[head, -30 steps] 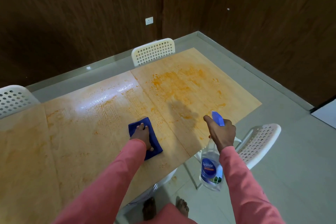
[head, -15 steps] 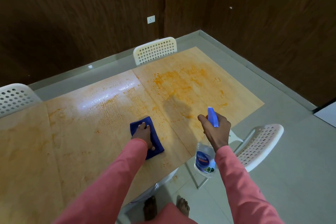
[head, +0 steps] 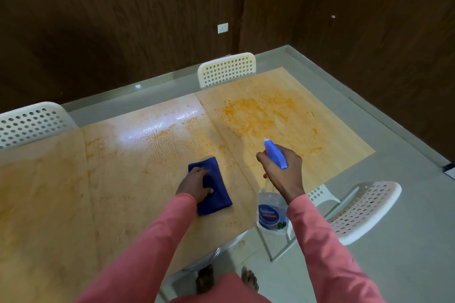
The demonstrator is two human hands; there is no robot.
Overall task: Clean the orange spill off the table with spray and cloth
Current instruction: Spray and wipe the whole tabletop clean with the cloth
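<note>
The clear plastic spray bottle [head: 270,214] carries a round blue label reading "Sparkle" in pale letters, with a thin orange band of smaller print beneath that is too fine to read. Its trigger head [head: 275,154] is a glossy blue wedge. The right hand [head: 283,170] wraps around the bottle's neck, fingers curled and forefinger stretched forward by the trigger, holding the bottle in the air over the near right edge of the table [head: 49,204]. The left hand [head: 197,183] lies palm-down with fingers spread on a dark blue cloth [head: 211,187], a folded, soft-looking rectangle lying flat on the tabletop. The top is pale wood-grain laminate in joined panels, smeared with the orange spill [head: 256,115], thickest on the far right panel, thinner and streaky with a wet sheen in the middle. White perforated plastic chairs [head: 364,211] stand around the table on a grey tiled floor [head: 406,229]
</note>
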